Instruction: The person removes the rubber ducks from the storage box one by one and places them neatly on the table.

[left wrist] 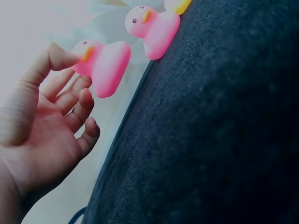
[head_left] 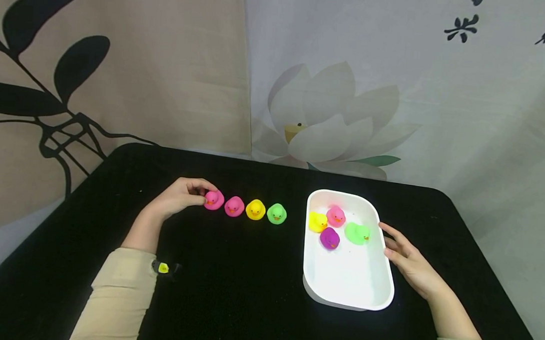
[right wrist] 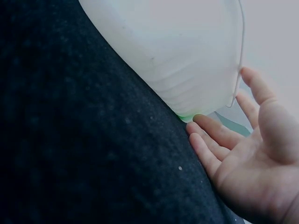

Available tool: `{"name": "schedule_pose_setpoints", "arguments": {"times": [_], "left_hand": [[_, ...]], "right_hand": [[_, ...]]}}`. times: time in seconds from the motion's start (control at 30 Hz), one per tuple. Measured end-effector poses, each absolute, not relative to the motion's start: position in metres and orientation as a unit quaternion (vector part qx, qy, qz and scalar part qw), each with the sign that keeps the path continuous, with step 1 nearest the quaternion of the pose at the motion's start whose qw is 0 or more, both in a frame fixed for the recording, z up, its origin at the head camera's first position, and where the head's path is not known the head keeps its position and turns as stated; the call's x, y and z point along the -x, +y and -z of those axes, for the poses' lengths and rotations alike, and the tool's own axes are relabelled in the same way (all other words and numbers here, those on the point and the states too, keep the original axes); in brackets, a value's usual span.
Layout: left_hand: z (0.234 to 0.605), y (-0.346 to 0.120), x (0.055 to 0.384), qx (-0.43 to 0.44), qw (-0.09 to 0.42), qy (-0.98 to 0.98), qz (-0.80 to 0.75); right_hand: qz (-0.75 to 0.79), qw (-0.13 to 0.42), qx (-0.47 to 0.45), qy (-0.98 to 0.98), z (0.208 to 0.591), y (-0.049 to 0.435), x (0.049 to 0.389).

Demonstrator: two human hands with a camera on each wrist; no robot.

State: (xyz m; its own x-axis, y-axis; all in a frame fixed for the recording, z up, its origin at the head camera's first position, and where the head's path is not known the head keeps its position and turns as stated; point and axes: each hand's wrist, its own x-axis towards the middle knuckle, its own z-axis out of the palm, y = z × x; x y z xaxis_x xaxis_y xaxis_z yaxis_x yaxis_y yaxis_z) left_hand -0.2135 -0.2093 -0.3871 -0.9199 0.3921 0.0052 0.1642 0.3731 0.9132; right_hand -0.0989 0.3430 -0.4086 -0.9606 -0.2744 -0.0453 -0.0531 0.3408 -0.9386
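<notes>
With thumb and fingertips, my left hand (head_left: 184, 193) pinches a pink rubber duck (head_left: 214, 200) by its head at the left end of a row. In the left wrist view that duck (left wrist: 107, 67) sits between the thumb and the fingers behind it. To its right stand a second pink duck (head_left: 234, 206), a yellow duck (head_left: 255, 209) and a green duck (head_left: 277, 213). My right hand (head_left: 409, 261) is at the right side of a white plastic tray (head_left: 347, 287), its extended fingertips at the rim and wall.
Inside the tray, toward its far end, are a yellow duck (head_left: 317, 222), a pink duck (head_left: 336, 216), a purple duck (head_left: 329, 238) and green duck shapes (head_left: 357, 233). A black cloth (head_left: 232, 278) covers the table. Printed curtains (head_left: 190, 87) hang behind its far edge.
</notes>
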Motion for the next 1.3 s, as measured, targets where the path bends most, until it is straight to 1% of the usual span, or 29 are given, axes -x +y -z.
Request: {"name": "schedule_pose_setpoints", "arguments": {"times": [0.33, 0.9, 1.17, 1.3], "left_hand": [[0.395, -0.212, 0.215, -0.153, 0.112, 0.825, -0.532], [0.402, -0.214, 0.217, -0.154, 0.119, 0.834, -0.517], [0.400, -0.214, 0.217, -0.150, 0.128, 0.835, -0.513], [0.391, -0.211, 0.213, -0.146, 0.134, 0.835, -0.513]], "right_hand": [[0.566, 0.098, 0.098, 0.813, 0.408, 0.343, 0.098], [0.565, 0.099, 0.094, 0.814, 0.408, 0.342, 0.098], [0.568, 0.099, 0.100, 0.811, 0.407, 0.342, 0.098], [0.567, 0.098, 0.099, 0.812, 0.407, 0.342, 0.098]]}}
